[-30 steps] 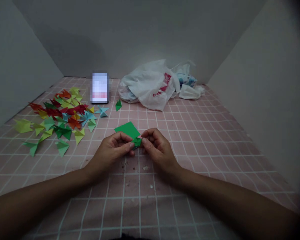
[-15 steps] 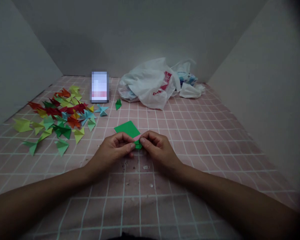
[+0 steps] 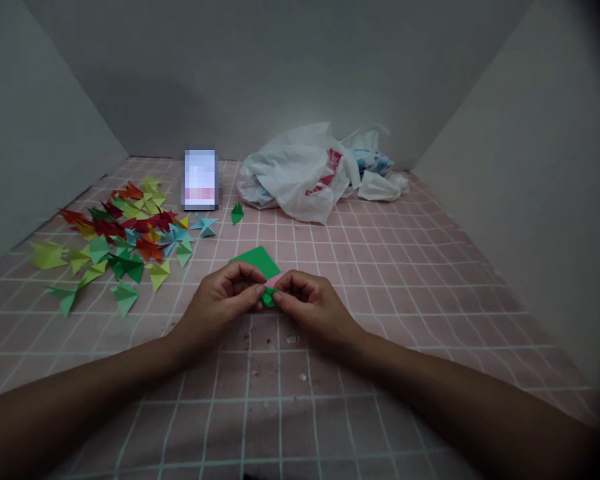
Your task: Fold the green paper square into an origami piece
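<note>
A small folded piece of green paper (image 3: 269, 297) is pinched between my two hands, low over the middle of the cloth. My left hand (image 3: 230, 293) grips its left side between thumb and fingers. On its right side, the thumb and fingers of my right hand (image 3: 307, 300) are closed on it too; the fingers hide much of its shape. Just behind my hands lies a stack of square paper with a green sheet (image 3: 255, 259) on top and a pink sheet (image 3: 274, 279) showing at its right edge.
Many folded paper birds (image 3: 125, 265) in several colours spread over the left side. One small green folded piece (image 3: 237, 213) lies near a blurred lit screen (image 3: 201, 179). White plastic bags (image 3: 300, 170) stand at the back wall. Pink checked cloth (image 3: 430, 320) covers the surface; small scraps (image 3: 291, 339) lie near my hands.
Both hands have shifted slightly left with the green paper between them. The whole view has tipped a little, so everything sits slightly lower.
</note>
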`<state>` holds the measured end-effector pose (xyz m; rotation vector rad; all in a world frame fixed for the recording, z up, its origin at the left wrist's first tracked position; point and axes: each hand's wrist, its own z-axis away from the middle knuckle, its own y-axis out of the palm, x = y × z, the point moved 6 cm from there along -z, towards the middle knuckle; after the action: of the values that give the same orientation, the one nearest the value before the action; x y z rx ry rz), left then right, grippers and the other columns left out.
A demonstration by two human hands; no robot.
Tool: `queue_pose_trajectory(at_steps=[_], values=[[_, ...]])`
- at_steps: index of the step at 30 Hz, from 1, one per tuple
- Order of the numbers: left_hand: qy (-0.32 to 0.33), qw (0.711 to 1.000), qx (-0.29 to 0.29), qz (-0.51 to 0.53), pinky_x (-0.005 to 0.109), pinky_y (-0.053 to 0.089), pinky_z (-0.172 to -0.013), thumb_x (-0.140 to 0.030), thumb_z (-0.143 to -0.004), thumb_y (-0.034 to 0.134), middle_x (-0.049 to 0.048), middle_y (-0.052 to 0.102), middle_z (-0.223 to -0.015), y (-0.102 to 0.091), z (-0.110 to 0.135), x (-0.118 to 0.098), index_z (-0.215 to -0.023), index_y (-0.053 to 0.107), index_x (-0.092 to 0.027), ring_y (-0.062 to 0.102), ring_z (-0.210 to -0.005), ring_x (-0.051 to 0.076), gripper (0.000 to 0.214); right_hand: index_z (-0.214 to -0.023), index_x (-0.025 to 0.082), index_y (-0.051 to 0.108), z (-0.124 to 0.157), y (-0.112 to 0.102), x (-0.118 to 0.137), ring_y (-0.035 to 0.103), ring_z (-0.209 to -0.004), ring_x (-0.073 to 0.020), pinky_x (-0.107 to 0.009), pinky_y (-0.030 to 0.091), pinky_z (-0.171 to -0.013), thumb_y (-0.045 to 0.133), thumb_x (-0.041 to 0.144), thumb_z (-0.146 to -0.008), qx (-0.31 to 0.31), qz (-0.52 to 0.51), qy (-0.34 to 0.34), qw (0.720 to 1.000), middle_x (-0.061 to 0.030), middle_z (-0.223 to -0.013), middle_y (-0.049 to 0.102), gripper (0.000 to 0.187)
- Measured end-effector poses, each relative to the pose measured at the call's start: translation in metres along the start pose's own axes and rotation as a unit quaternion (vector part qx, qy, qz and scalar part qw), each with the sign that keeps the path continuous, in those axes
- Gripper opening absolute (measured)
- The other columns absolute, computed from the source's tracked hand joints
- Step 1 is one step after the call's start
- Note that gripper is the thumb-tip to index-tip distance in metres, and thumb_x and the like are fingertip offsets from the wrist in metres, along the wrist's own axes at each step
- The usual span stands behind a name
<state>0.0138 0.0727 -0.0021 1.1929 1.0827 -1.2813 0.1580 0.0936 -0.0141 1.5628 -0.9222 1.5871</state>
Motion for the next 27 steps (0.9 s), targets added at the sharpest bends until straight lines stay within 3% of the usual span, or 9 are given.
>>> queue_pose_trajectory(at_steps=[7, 13, 27], values=[[0.030, 0.999, -0.042, 0.004, 0.021, 0.051, -0.062, -0.024, -0.074, 0.077, -0.0046, 0.064, -0.074, -0.0013, 0.0005, -0.0005, -0.088, 0.059, -0.019, 0.062, -0.066, 0.010, 0.023, -0.072, 0.020, 0.054, 0.0048, 0.0016, 0.0063, 0.044, -0.060, -0.0102, -0.025, 0.037, -0.058, 0.060, 0.026, -0.082, -0.039, -0.003, -0.047, 0.998, 0.0042, -0.066, 0.051, 0.013], [-0.006, 1.000, -0.004, -0.024, 0.023, 0.050, -0.061, -0.031, -0.080, 0.072, -0.0029, 0.064, -0.066, 0.0041, 0.0013, 0.0061, -0.080, 0.060, -0.017, 0.061, -0.062, 0.011, 0.018, -0.073, 0.020, 0.053, 0.0081, 0.0007, 0.0043, 0.039, -0.056, -0.0094, -0.024, 0.032, -0.052, 0.062, 0.027, -0.083, -0.064, -0.017, -0.039, 0.997, 0.0051, -0.064, 0.048, 0.016], [-0.042, 0.998, -0.011, -0.035, 0.025, 0.047, -0.060, -0.035, -0.081, 0.072, -0.0023, 0.062, -0.065, 0.0049, 0.0028, 0.0067, -0.079, 0.062, -0.017, 0.058, -0.059, 0.012, 0.020, -0.075, 0.021, 0.056, 0.0075, 0.0020, 0.0003, 0.045, -0.059, -0.0108, -0.026, 0.038, -0.057, 0.064, 0.031, -0.082, -0.059, -0.038, -0.013, 0.997, 0.0038, -0.065, 0.053, 0.015]])
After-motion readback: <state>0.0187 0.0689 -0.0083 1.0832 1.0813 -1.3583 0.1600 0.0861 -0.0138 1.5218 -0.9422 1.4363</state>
